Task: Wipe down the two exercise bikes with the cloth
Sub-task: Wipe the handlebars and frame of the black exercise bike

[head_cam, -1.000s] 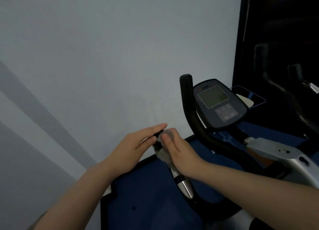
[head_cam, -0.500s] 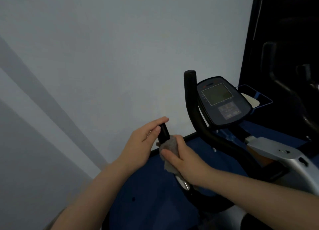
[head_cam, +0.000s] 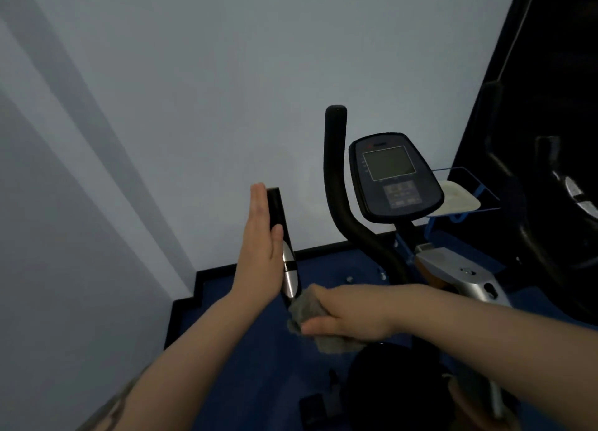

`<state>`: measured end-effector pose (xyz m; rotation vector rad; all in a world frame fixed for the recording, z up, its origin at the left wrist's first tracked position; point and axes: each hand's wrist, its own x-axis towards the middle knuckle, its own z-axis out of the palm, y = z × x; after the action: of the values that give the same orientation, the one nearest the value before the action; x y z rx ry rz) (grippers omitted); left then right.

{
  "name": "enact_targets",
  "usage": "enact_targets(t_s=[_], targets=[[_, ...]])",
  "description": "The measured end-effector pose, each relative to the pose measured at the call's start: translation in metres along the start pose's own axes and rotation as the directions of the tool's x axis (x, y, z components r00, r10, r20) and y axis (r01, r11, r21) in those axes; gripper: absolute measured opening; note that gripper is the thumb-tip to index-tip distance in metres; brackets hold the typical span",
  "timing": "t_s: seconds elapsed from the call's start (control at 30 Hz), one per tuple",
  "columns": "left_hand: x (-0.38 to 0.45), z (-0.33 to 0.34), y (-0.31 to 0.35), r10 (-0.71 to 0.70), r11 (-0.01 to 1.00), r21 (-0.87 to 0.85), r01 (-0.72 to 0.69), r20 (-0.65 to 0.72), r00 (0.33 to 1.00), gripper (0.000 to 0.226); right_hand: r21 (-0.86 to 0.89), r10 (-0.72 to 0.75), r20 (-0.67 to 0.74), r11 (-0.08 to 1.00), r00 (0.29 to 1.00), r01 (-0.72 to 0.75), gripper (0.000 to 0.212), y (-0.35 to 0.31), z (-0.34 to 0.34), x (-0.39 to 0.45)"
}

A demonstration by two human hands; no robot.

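An exercise bike stands before me, with a dark console and two black handlebar arms. My left hand lies flat, fingers straight, against the left side of the near handlebar, beside its silver sensor grip. My right hand grips a grey cloth wrapped round the lower part of that handlebar, just below the silver grip. The far handlebar rises left of the console. A second bike shows dimly in the dark at the right.
A pale wall runs close behind and to the left of the bike. The floor is a blue mat with a black edge. A silver frame part and a white object in a wire holder sit right of the console.
My right hand has slid the cloth down the near handlebar, from its tip to below the silver grip. My left hand has straightened flat against the bar's side.
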<state>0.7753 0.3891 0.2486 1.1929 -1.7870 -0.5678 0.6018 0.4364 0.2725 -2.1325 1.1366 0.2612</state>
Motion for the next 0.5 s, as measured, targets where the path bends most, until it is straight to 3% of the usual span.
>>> enact_targets(t_s=[0.1, 0.17, 0.37, 0.5], targets=[[-0.017, 0.006, 0.003, -0.028, 0.999, 0.022, 0.028, 0.000, 1.000, 0.056, -0.283, -0.033, 0.052, 0.958, 0.998, 0.047, 0.044, 0.014, -0.010, -0.019], [-0.031, 0.009, 0.006, -0.069, 0.998, 0.017, 0.069, 0.029, 0.997, 0.053, -0.349, -0.022, 0.052, 0.936, 0.998, 0.039, 0.047, 0.018, -0.010, -0.018], [-0.058, 0.004, 0.010, -0.161, 0.987, 0.019, 0.160, 0.122, 0.979, 0.054, -0.082, -0.109, -0.069, 0.991, 0.992, 0.103, 0.052, 0.003, 0.006, 0.007], [-0.072, 0.000, 0.016, -0.216, 0.975, -0.019, 0.220, 0.132, 0.968, 0.055, -0.143, -0.130, 0.078, 0.980, 0.988, 0.140, 0.044, 0.024, -0.002, -0.003]])
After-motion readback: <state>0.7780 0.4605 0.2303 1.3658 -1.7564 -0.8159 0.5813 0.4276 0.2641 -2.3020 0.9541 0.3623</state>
